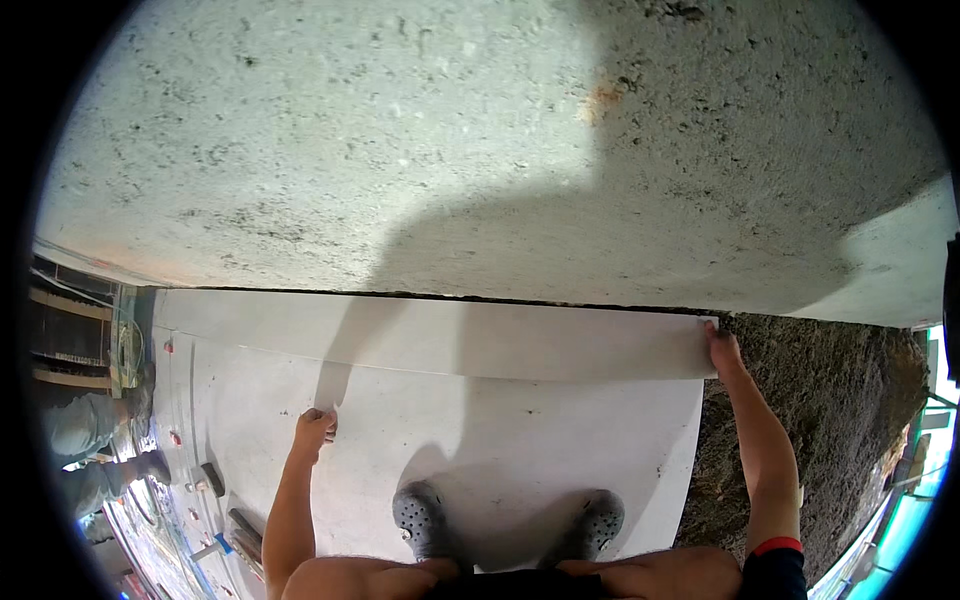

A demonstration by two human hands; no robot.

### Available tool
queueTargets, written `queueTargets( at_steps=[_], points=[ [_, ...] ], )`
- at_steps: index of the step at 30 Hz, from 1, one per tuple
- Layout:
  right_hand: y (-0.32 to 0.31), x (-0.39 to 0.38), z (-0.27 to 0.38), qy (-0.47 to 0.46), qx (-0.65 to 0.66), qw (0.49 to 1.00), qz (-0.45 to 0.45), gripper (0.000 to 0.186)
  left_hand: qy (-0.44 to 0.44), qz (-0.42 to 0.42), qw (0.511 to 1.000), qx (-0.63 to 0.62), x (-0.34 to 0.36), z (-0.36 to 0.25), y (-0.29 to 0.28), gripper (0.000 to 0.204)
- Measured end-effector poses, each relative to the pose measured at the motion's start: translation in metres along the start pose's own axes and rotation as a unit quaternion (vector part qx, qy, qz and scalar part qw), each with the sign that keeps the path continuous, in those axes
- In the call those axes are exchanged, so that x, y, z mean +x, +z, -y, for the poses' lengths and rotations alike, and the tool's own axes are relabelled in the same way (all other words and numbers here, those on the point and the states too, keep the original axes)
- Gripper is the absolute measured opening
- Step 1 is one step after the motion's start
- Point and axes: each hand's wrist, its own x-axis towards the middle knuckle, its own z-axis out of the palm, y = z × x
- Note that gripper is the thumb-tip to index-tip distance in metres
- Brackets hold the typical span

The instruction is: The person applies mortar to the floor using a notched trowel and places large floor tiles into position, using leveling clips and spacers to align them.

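White, smooth-faced sheet material makes up the long strip [560,345], which runs across the middle of the view from 9 to 3 o'clock. Its far edge lies close along the foot of the pitted, pale wall [480,230] that fills 12 o'clock, and its near edge overlaps a wider white sheet [560,425] beneath. Just past 3 o'clock, the right hand [724,348] grasps the strip's end, thumb over the top, beside rough dark ground [800,400]. Toward 8 o'clock, the left hand [318,430] is clenched over the wide sheet, near the strip but apart from it in the view; whether anything sits inside the fingers I cannot tell. Two grey perforated shoes [420,510] stand on that sheet, between 5 and 7 o'clock. A blue-headed tool [218,544] lies near 8 o'clock, and past it show another person's legs [95,430].

The step in hand appears to be lining the strip up with the wall. The next move seems to call for a steady right-hand grip and the left hand flattened on the strip, so that the edge sits evenly without the thin material bowing.
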Motion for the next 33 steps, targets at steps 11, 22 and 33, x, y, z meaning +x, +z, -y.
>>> queueTargets(
  at_steps=[11, 22, 33],
  points=[
    [0.007, 0.012, -0.011, -0.012, 0.001, 1.0, -0.002, 0.061, -0.02, -0.02, 0.999, 0.02, -0.004, -0.009, 0.007, 0.022],
    [0.015, 0.034, -0.017, -0.005, -0.016, 1.0, 0.014, 0.063, -0.016, -0.052, 0.997, 0.046, 0.001, -0.003, 0.005, 0.023],
    [0.017, 0.042, -0.021, 0.009, 0.024, 0.999, 0.033, 0.061, -0.011, -0.033, 0.999, 0.032, 0.006, 0.004, 0.002, 0.022]
  ],
)
